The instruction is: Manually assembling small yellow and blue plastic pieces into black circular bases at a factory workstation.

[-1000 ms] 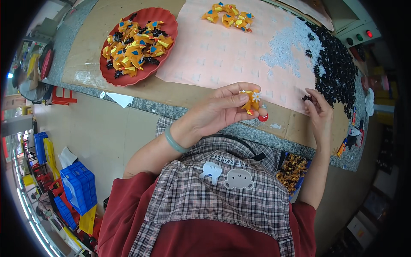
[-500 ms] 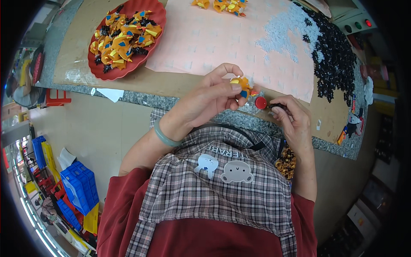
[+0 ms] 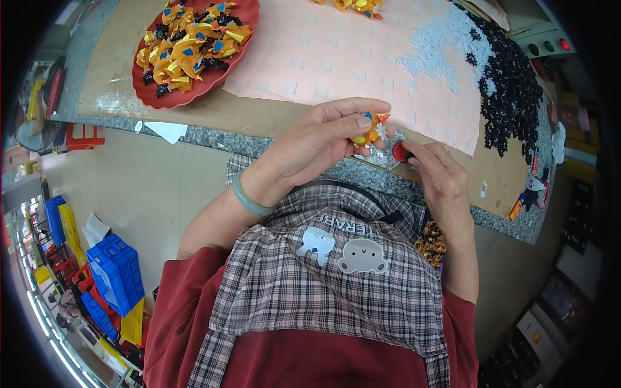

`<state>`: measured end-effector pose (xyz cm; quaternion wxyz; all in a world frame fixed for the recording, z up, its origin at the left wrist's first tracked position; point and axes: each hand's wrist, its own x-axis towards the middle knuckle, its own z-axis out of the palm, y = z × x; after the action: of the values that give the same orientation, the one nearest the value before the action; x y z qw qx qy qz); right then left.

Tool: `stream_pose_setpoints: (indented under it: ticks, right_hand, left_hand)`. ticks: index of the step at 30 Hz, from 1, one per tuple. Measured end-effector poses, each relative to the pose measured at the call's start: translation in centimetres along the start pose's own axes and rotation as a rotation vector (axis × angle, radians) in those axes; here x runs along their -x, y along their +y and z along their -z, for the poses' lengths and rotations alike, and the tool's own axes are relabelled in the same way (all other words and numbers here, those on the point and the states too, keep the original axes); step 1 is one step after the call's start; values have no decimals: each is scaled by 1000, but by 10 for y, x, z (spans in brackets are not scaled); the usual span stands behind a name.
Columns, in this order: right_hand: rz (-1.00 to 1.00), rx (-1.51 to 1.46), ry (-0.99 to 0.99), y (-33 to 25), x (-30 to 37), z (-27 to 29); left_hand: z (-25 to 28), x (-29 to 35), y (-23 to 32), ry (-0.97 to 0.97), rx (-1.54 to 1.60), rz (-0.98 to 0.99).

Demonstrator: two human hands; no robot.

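Observation:
In my left hand [image 3: 326,132] is a small orange toy figure [image 3: 373,132] with yellow, blue and red parts, pinched between thumb and fingers. A small white piece [image 3: 381,132] shows on the figure's right side. My right hand [image 3: 443,178] is to the right, its fingers closed on a small black piece [image 3: 409,155]. That piece is at the round red cap [image 3: 398,152] beside the table edge; whether it touches the cap I cannot tell. Similar orange figures and black pieces [image 3: 184,55] are heaped on a red scalloped plate [image 3: 248,55] at the far left.
A pink sheet [image 3: 310,64] covers much of the cardboard-topped table. White pieces [image 3: 433,48] and a pile of black pieces [image 3: 511,84] are spread at the right. More orange figures [image 3: 356,5] are at the back. Blue crates [image 3: 116,275] stand on the floor at left.
The figure has been turned in my left hand, so its white piece now shows on the right. My right hand has moved slightly left, bringing the black piece to the red cap.

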<state>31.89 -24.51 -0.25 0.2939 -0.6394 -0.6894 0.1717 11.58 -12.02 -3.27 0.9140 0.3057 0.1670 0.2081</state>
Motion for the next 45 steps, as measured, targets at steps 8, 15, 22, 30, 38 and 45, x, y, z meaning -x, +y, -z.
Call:
stream_pose_setpoints:
  ticks: [8, 15, 22, 30, 38, 45]
  right_hand:
    - [-27, 21, -26, -3, -2, 5]
    - [-64, -1, -54, -4, -2, 11]
    - [-371, -604, 69, -10, 3, 6]
    - [-242, -588, 116, -38, -4, -17]
    - [46, -125, 159, -37, -5, -30]
    - [124, -11, 162, -40, -6, -30]
  left_hand:
    - [0, 1, -3, -24, 26, -7]
    - [-2, 0, -2, -43, 34, 26]
    - [-12, 0, -2, -1, 54, 24]
    - [-13, -3, -12, 163, -218, -25]
    - [-14, -5, -16, 225, -302, -59]
    - [-15, -3, -14, 227, -421, -71]
